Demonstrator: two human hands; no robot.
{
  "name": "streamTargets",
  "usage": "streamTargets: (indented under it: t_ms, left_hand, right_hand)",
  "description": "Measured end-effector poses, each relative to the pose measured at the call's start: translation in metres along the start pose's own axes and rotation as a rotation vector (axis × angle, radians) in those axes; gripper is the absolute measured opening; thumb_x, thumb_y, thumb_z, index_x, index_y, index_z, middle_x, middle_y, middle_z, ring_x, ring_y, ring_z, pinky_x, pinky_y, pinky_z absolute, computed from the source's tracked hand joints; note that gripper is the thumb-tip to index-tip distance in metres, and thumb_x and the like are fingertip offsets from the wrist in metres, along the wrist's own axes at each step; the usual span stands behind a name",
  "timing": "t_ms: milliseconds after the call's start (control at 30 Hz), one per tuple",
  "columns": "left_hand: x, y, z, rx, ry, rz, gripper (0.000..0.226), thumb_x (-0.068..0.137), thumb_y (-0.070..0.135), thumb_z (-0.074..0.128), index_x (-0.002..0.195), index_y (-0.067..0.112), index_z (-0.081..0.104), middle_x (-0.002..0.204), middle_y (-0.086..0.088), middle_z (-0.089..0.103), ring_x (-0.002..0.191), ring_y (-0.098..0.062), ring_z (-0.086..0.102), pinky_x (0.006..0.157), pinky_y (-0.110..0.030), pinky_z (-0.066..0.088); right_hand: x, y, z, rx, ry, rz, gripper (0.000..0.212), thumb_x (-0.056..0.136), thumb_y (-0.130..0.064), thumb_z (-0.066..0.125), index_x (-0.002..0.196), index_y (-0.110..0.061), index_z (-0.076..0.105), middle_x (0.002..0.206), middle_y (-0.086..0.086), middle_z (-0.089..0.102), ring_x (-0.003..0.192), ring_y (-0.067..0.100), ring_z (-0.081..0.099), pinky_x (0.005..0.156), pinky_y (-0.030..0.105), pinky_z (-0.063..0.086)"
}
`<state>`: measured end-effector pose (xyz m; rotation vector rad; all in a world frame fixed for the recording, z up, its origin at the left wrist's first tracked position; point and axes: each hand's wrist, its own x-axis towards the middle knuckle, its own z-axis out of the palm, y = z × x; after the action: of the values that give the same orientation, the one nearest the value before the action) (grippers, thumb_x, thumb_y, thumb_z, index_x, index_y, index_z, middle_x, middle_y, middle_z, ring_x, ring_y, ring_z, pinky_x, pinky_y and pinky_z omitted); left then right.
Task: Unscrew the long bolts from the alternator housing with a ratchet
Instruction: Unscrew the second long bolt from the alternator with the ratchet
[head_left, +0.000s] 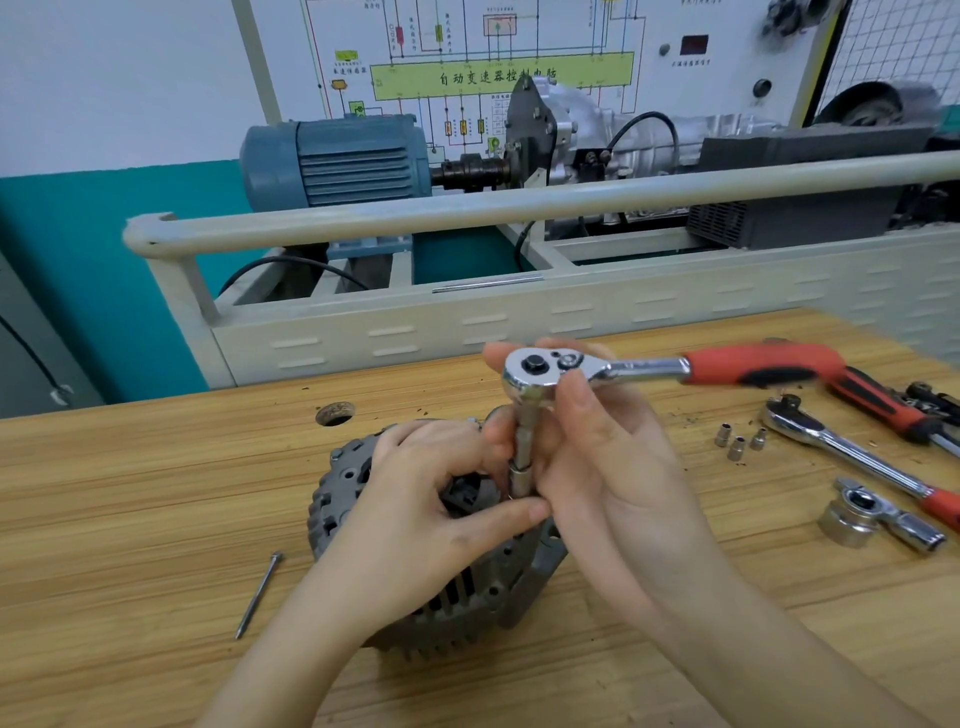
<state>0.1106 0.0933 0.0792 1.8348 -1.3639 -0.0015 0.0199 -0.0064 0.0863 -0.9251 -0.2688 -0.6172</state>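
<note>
A grey finned alternator housing sits on the wooden bench in the middle. A chrome ratchet with a red and black handle stands upright on an extension and socket over the housing's right side. My right hand grips the ratchet head and extension, fingers curled round them. My left hand rests on top of the housing, its thumb and fingers pinching the socket's lower end. One long bolt lies loose on the bench to the left. The bolt under the socket is hidden.
To the right lie a second ratchet, three small sockets, a large socket with an adapter and more tools at the edge. A round hole is in the bench. Behind the bench stands a railed training rig with a blue motor.
</note>
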Motion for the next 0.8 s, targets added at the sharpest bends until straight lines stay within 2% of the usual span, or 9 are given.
streamTargets:
  t_ms: [133, 300, 400, 500, 533, 600, 667, 733, 800]
  left_hand:
    - [-0.0015, 0.0007, -0.0008, 0.018, -0.025, 0.012, 0.047, 0.064, 0.059, 0.055, 0.084, 0.021, 0.072, 0.105, 0.024, 0.057, 0.110, 0.016, 0.037, 0.105, -0.033, 0.020]
    - [-0.0009, 0.0004, 0.0007, 0.017, 0.003, -0.016, 0.045, 0.061, 0.062, 0.052, 0.066, 0.020, 0.065, 0.092, 0.013, 0.061, 0.100, 0.013, 0.044, 0.101, -0.026, 0.021]
    - [0.0003, 0.0008, 0.0023, 0.028, 0.025, -0.007, 0.043, 0.060, 0.062, 0.054, 0.062, 0.019, 0.059, 0.080, 0.008, 0.062, 0.093, 0.004, 0.050, 0.101, -0.035, 0.026]
    - [-0.0003, 0.0007, -0.0008, 0.021, -0.018, -0.008, 0.044, 0.061, 0.060, 0.057, 0.070, 0.017, 0.065, 0.082, 0.008, 0.064, 0.096, 0.004, 0.049, 0.100, -0.044, 0.030]
    - [-0.0004, 0.0016, -0.0018, 0.019, -0.028, -0.014, 0.041, 0.061, 0.059, 0.059, 0.073, 0.021, 0.067, 0.087, 0.011, 0.064, 0.100, 0.008, 0.046, 0.102, -0.042, 0.027]
    - [-0.0012, 0.0044, -0.0031, 0.003, -0.043, -0.024, 0.029, 0.061, 0.054, 0.064, 0.081, 0.034, 0.070, 0.102, 0.023, 0.059, 0.108, 0.018, 0.036, 0.106, -0.029, 0.018]
    - [-0.0020, 0.0044, -0.0031, 0.004, -0.050, -0.039, 0.026, 0.063, 0.050, 0.061, 0.087, 0.041, 0.068, 0.107, 0.031, 0.053, 0.109, 0.025, 0.028, 0.104, -0.019, 0.014]
    - [-0.0020, 0.0033, -0.0025, -0.004, -0.036, -0.060, 0.022, 0.063, 0.049, 0.063, 0.077, 0.034, 0.070, 0.101, 0.029, 0.057, 0.108, 0.024, 0.030, 0.103, -0.022, 0.017]
    - [-0.0017, 0.0034, -0.0021, -0.007, -0.022, -0.083, 0.020, 0.063, 0.053, 0.068, 0.063, 0.033, 0.064, 0.092, 0.025, 0.060, 0.106, 0.018, 0.036, 0.103, -0.025, 0.018]
  right_hand:
    - [0.0032, -0.0020, -0.0007, -0.009, -0.029, 0.070, 0.029, 0.074, -0.040, 0.061, 0.094, -0.021, 0.070, 0.095, 0.002, 0.070, 0.064, 0.009, 0.060, 0.065, 0.023, 0.051]
    - [0.0032, -0.0032, -0.0044, 0.058, -0.008, 0.091, 0.045, 0.060, -0.033, 0.079, 0.096, -0.011, 0.061, 0.089, 0.005, 0.068, 0.064, 0.013, 0.061, 0.062, 0.026, 0.052]
    - [0.0017, -0.0030, -0.0050, 0.058, -0.034, 0.037, 0.032, 0.058, -0.025, 0.083, 0.084, -0.019, 0.065, 0.088, 0.006, 0.067, 0.065, 0.015, 0.061, 0.065, 0.026, 0.051]
    - [0.0018, -0.0012, -0.0033, 0.033, -0.049, 0.045, 0.032, 0.062, -0.033, 0.080, 0.088, -0.019, 0.066, 0.090, 0.005, 0.068, 0.064, 0.013, 0.061, 0.066, 0.025, 0.051]
    - [0.0026, -0.0011, -0.0033, 0.031, -0.052, 0.053, 0.035, 0.065, -0.036, 0.076, 0.092, -0.017, 0.065, 0.092, 0.004, 0.069, 0.063, 0.012, 0.060, 0.066, 0.024, 0.051]
    - [0.0048, -0.0020, -0.0032, 0.042, -0.053, 0.069, 0.035, 0.074, -0.040, 0.068, 0.098, -0.014, 0.063, 0.094, 0.002, 0.070, 0.060, 0.009, 0.058, 0.065, 0.022, 0.051]
    - [0.0068, -0.0027, -0.0046, 0.071, -0.044, 0.095, 0.033, 0.079, -0.039, 0.060, 0.099, -0.014, 0.066, 0.091, 0.002, 0.070, 0.056, 0.009, 0.057, 0.062, 0.021, 0.050]
    - [0.0076, -0.0031, -0.0055, 0.099, -0.049, 0.112, 0.031, 0.077, -0.038, 0.063, 0.095, -0.014, 0.068, 0.090, 0.003, 0.070, 0.055, 0.009, 0.057, 0.060, 0.021, 0.050]
    - [0.0071, -0.0027, -0.0061, 0.108, -0.061, 0.112, 0.036, 0.069, -0.037, 0.073, 0.093, -0.012, 0.066, 0.087, 0.003, 0.070, 0.057, 0.010, 0.059, 0.058, 0.023, 0.050]
